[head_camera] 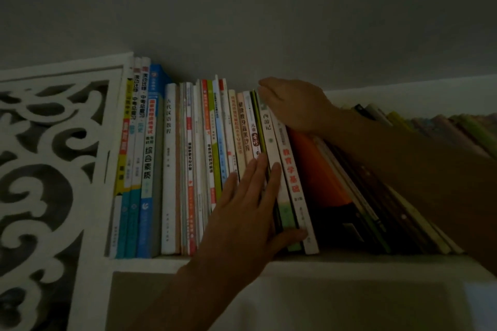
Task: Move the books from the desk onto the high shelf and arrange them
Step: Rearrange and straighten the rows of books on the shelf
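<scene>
Books (204,164) with mostly white, blue and orange spines stand in a row on the high white shelf (349,260), filling it from the carved white scrollwork end panel (48,169) on the left towards the right, where the volumes lean over to the left. The left hand (242,212) lies flat against the spines near the middle of the row, its fingers straight and spread, the fingertips touching a white-spined book with black characters (271,153) and its neighbours, while the thumb reaches along the bottom edge of the books beside it. The right hand (293,105) comes in from the right over the leaning books, its fingers curled over the top edge of the same group of spines; how firmly it grips them cannot be told in the dim light. Just right of the left hand stands a white-spined book with red characters (293,169), and beyond it an orange and black book (320,177) tilts against it. Further right, more books lie slanted behind the right forearm.
</scene>
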